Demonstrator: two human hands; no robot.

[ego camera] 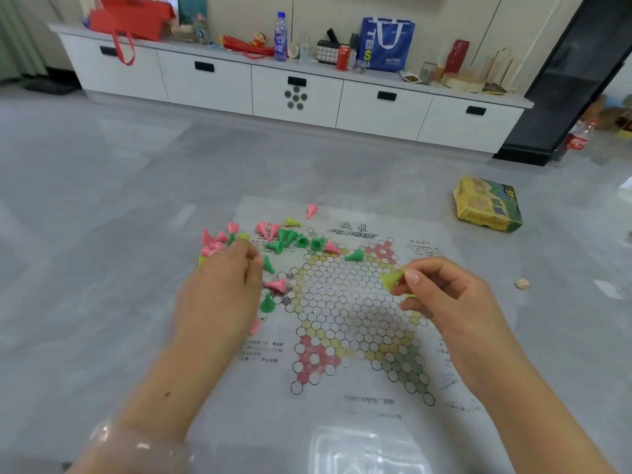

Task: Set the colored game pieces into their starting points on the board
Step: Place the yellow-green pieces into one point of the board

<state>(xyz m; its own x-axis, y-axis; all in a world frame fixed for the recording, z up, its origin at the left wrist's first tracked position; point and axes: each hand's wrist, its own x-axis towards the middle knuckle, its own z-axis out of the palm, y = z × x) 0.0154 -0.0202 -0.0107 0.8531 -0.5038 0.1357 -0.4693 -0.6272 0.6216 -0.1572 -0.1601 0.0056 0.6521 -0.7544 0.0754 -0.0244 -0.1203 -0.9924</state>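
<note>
**Head view: yellow-green cone pinched over the board, loose pieces heaped at the left**

Head view is showing us a paper Chinese checkers board (345,302) lying flat on the grey floor (102,200). We are seeing the right hand (444,295) pinching a yellow-green cone piece (391,279) between thumb and fingertips, holding it above the board's right edge. The left hand (222,292) is reaching down over the sheet's left side with its fingers curled at the heap; we cannot tell whether it is holding anything. Pink cone pieces (213,238) and green cone pieces (290,238) are lying scattered, mostly tipped over, across the sheet's upper left, one green cone (355,255) sitting on the star's upper part. A yellow-green box (487,205) is resting on the floor to the right, well apart from the board. A white cabinet (294,94) is running along the far wall.
</note>
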